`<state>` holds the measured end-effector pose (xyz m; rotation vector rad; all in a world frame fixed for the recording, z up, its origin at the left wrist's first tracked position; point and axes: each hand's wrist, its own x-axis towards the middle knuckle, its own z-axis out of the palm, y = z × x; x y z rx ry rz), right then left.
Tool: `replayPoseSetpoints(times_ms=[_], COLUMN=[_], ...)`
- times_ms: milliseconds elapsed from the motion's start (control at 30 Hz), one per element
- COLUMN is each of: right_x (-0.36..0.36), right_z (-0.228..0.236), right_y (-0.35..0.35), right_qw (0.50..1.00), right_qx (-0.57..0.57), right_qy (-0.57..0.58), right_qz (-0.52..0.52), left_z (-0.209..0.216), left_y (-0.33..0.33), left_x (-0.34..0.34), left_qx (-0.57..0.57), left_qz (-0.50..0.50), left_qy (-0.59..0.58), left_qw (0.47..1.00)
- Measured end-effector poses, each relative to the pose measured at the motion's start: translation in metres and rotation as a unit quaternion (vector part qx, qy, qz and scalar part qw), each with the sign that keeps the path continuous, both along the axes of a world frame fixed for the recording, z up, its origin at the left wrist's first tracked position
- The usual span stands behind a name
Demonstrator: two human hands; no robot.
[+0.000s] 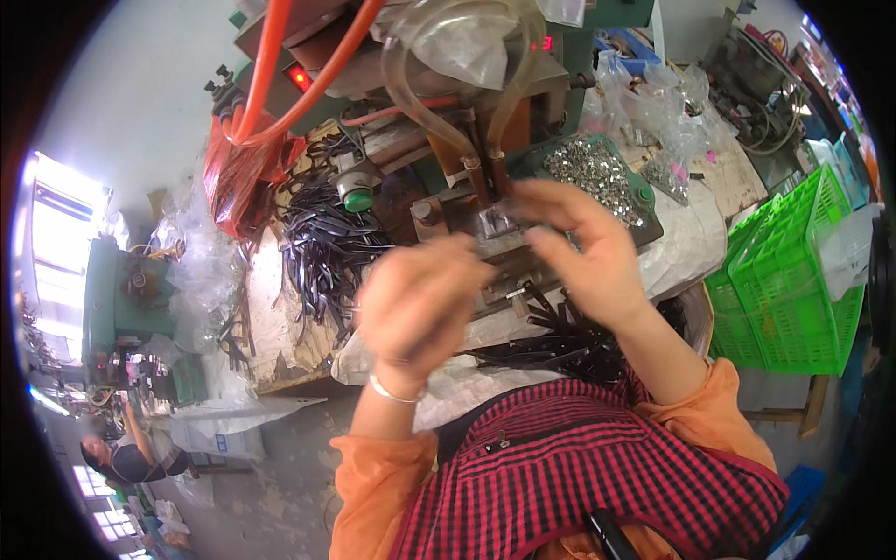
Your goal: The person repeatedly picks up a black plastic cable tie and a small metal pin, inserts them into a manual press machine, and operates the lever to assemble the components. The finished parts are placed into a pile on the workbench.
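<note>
Head view, the only one: I am at a green-bodied bench press, and my hands work around a small shiny metal block (497,222) that sits under two upright copper-brown rods (479,179) fed by cloudy flexible hoses (408,89). My right hand (590,250) is beside the block, fingers spread and thumb standing apart from them, tips close to the metal; I see nothing between them, though blur softens the ends. My left hand (418,303) hangs just front-left of the block, fingers curled in, badly blurred; whether it grips anything I cannot tell. The work pieces lie to either side: a tangled heap of glossy black narrow strips (327,233) left of the press, a loose pile of tiny silver metal pieces (597,173) on the right, in a flat green tray (644,193). More black strips (571,347) lie at the bench's near edge, in front of my apron. Notes on doing this well, my judgement: steady both hands before anything touches the block; seat a part square and flat, since small metal would probably tip or skid if set down askew; pinch at the outer end, keeping fingertips out from beneath the rods; draw strips singly, because the heap looks apt to drag neighbours along; clear both hands before the press closes.
</note>
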<state>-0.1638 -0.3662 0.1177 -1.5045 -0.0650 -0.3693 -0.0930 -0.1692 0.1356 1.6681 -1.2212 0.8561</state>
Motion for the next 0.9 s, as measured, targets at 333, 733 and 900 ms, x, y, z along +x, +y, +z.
replayPoseSetpoints(times_ms=[333, 733, 900], right_x=[0.029, 0.033, 0.031], right_z=[-0.109, -0.118, -0.102], right_y=[-0.110, -0.111, -0.103], right_qw=[0.797, 0.748, 0.829], right_qx=[-0.491, -0.595, -0.477], right_qy=[-0.035, -0.032, 0.021], right_qz=[-0.349, -0.291, -0.291], left_z=[-0.051, -0.089, -0.135], left_y=[-0.030, 0.058, 0.239], left_x=[0.002, -0.007, 0.112], left_qx=[0.026, 0.087, 0.141], left_qz=[0.009, 0.284, 0.475], left_qy=[-0.128, -0.078, 0.240], left_qw=[0.991, 0.952, 0.835])
